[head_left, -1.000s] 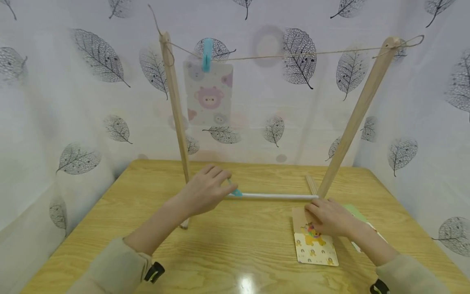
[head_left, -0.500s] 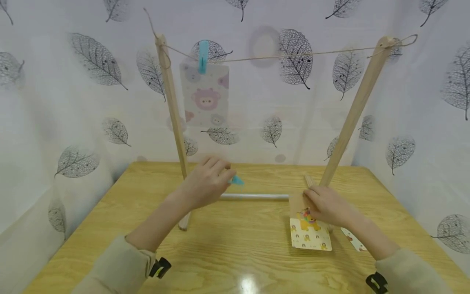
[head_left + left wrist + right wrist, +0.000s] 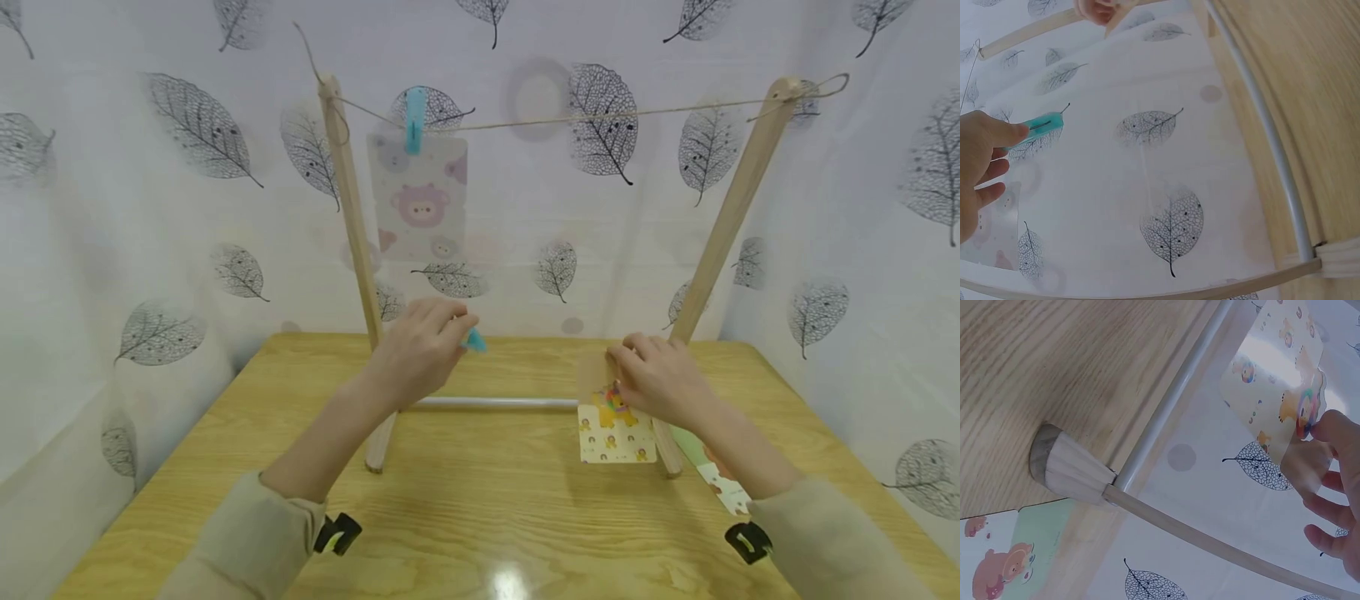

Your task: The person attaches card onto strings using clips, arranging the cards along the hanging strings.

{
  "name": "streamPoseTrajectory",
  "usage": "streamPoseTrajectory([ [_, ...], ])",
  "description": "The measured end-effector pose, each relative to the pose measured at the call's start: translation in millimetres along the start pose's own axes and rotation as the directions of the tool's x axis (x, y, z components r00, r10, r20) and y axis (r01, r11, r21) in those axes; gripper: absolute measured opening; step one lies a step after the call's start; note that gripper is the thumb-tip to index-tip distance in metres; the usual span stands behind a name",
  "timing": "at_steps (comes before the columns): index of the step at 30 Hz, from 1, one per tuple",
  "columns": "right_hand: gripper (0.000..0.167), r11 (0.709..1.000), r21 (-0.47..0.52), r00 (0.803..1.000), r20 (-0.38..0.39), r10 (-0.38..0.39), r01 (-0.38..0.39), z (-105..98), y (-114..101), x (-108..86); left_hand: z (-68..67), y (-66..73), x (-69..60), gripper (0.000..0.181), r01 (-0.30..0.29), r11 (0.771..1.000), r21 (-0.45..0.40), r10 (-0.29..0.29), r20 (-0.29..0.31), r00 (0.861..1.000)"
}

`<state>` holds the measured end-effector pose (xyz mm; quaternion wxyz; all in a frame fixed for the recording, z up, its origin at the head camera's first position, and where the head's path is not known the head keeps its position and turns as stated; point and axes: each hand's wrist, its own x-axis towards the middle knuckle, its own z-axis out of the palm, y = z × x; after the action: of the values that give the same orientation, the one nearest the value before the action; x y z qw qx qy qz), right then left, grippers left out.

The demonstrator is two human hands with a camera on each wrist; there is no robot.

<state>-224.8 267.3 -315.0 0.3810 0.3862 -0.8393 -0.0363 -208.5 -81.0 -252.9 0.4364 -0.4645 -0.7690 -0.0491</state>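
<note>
Head cam, read as a clock: left hand (image 3: 422, 350) at 8 pinching a blue clothespin (image 3: 1044, 125) between thumb and fingers, right hand (image 3: 660, 379) around 4 with thumb and fingers on the upper edge of a rainbow-maned lion card (image 3: 617, 435), held above the table just shy of 5. Looks to me like the carry-up step of pegging cards on the twine (image 3: 562, 122) up at 12, since a pink animal card (image 3: 420, 208) already hangs at 11. Next move probably calls for getting the card's edge to the twine, then squeezing the peg open. No brands I can spot; small print on the bear card (image 3: 1007, 556) at 4 is unreadable.
</note>
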Motion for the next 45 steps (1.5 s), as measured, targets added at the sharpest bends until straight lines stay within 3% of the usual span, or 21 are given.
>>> streamPoseTrajectory([
  [5,0.034,0.997,-0.081,0.995,-0.096,-0.02,0.012,-3.3,4.8,12.9,-3.1,-1.0,7.1,0.024,0.029,0.999,0.034,-0.027,-0.049,0.998],
  [9,0.027,0.989,-0.145,0.98,-0.194,-0.049,0.021,-4.8,6.7,23.1,-6.1,-0.9,11.4,0.021,0.041,0.997,0.06,-0.036,-0.089,0.995],
  [13,0.026,0.979,-0.202,0.962,-0.268,-0.059,0.004,-5.1,6.9,28.8,-8.1,-1.9,13.2,0.025,0.06,0.996,0.064,-0.054,-0.083,0.995],
  [17,0.033,0.982,-0.187,0.946,-0.321,-0.039,-0.022,-6.1,6.8,31.6,-9.9,-3.6,13.6,0.031,0.085,0.995,0.044,-0.082,-0.072,0.994],
  [25,0.039,0.996,-0.08,0.93,-0.367,-0.005,-0.027,-14.3,8.8,41.4,-13.5,-7.3,19.7,0.034,0.094,0.996,-0.007,-0.095,-0.099,0.991],
  [33,0.036,0.967,-0.238,0.898,-0.44,-0.024,-0.091,-17.6,9.5,50.7,-18.0,-10.8,29.9,0.033,0.089,0.995,0.036,-0.085,-0.116,0.99],
  [38,0.034,0.955,-0.27,0.876,-0.482,-0.025,-0.122,-18.7,11.0,56.2,-22.8,-11.5,38.1,0.03,0.082,0.995,0.056,-0.074,-0.134,0.988],
  [45,0.033,0.951,-0.278,0.874,-0.485,-0.015,-0.138,-23.1,12.1,62.9,-28.3,-12.8,49.0,0.026,0.091,0.994,0.063,-0.081,-0.145,0.986],
])
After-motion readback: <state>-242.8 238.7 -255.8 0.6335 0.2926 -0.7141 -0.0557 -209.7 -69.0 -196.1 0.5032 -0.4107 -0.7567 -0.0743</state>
